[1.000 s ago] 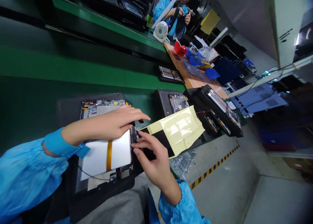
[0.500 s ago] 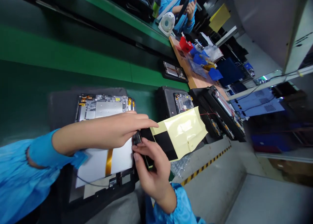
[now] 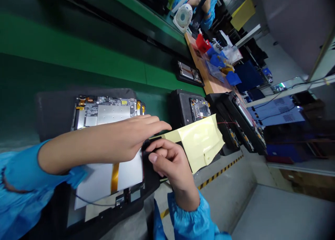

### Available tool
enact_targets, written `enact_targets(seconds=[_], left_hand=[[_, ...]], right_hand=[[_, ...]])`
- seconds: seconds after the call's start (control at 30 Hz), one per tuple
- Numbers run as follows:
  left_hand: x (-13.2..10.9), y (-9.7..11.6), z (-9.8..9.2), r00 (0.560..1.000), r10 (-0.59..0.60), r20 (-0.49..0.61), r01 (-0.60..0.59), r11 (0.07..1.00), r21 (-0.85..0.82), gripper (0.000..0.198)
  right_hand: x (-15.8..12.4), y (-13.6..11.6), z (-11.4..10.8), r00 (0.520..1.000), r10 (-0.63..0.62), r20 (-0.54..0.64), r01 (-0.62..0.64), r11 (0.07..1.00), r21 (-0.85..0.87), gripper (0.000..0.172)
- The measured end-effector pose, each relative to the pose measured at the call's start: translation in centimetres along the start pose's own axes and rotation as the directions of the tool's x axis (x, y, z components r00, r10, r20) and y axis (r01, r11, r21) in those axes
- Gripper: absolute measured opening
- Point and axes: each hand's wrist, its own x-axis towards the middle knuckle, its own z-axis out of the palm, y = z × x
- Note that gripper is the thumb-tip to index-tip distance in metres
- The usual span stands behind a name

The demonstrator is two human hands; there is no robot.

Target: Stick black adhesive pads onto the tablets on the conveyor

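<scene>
A tablet's bare circuit board (image 3: 104, 114) lies face up in a black holder (image 3: 60, 212), with a white panel (image 3: 96, 184) and its orange flex strip (image 3: 114, 177) below it. My left hand (image 3: 123, 138) lies across the tablet, its fingers stretched over the board's lower edge. It holds nothing I can see. My right hand (image 3: 170, 159) is curled and pinches the near edge of a pale yellow film sheet (image 3: 196, 142). That sheet sticks out past the tablet's side. Its underside and the tablet edge beneath my fingers are hidden.
A green conveyor belt (image 3: 78, 62) runs behind the tablet. Other boards sit in black fixtures (image 3: 183, 107) along it. Beyond lies a wooden bench (image 3: 211, 82) with red and blue bins. A person in a blue smock (image 3: 206, 6) works past a white fan (image 3: 182, 18).
My right hand has curled tighter on the film's edge, and the film's black patch has gone from view. My left hand has slid slightly back. The whole view has turned a little.
</scene>
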Motion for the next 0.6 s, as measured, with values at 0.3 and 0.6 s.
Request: enact_targets(seconds=[0.3, 0.6], left_hand=[[0.1, -0.1, 0.2, 0.999, -0.032, 0.003, 0.032, 0.999, 0.018, 0.064], [0.2, -0.1, 0.3, 0.997, -0.066, 0.034, 0.065, 0.998, 0.005, 0.058]], right_hand=[[0.8, -0.7, 1.0, 0.997, 0.049, -0.061, -0.054, 0.996, -0.076, 0.035], [1.3, -0.5, 0.6, 0.996, 0.024, -0.081, -0.037, 0.987, -0.158, 0.043]])
